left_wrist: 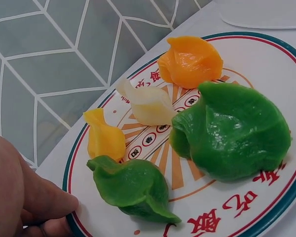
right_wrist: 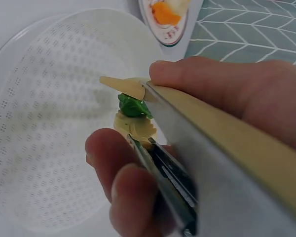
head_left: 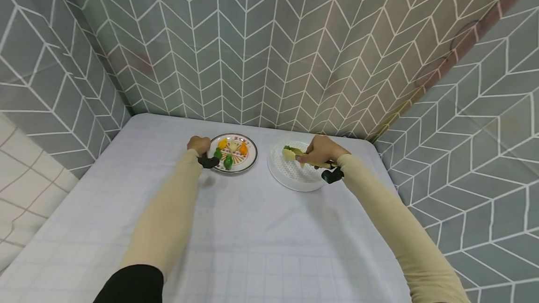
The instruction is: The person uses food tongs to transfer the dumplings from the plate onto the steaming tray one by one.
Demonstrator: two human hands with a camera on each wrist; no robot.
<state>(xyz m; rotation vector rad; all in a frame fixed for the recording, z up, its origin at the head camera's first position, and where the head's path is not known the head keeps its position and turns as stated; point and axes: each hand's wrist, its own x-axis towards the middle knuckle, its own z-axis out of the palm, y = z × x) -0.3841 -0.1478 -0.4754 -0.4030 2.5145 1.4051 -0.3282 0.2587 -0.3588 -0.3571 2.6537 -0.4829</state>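
At the left, my left hand (head_left: 199, 145) grips the edge of a white plate (left_wrist: 289, 118) with a dark rim and red lettering, thumb at the rim. On the plate lie dumplings: an orange dumpling (left_wrist: 192, 61), a pale dumpling (left_wrist: 150, 104), a yellow dumpling (left_wrist: 105, 138) and two green ones. My right hand (head_left: 322, 150) holds beige-and-metal tongs (right_wrist: 212, 138) over a white perforated tray (head_left: 290, 179). A green dumpling (right_wrist: 132, 105) shows between the tong tips, above the tray in the head view. The right palm is hidden behind the tongs.
A white cloth covers the table (head_left: 244, 237). Grey patterned curtains (head_left: 261, 50) hang close behind the table and along both sides. The plate and tray stand side by side near the back edge, a narrow gap between them.
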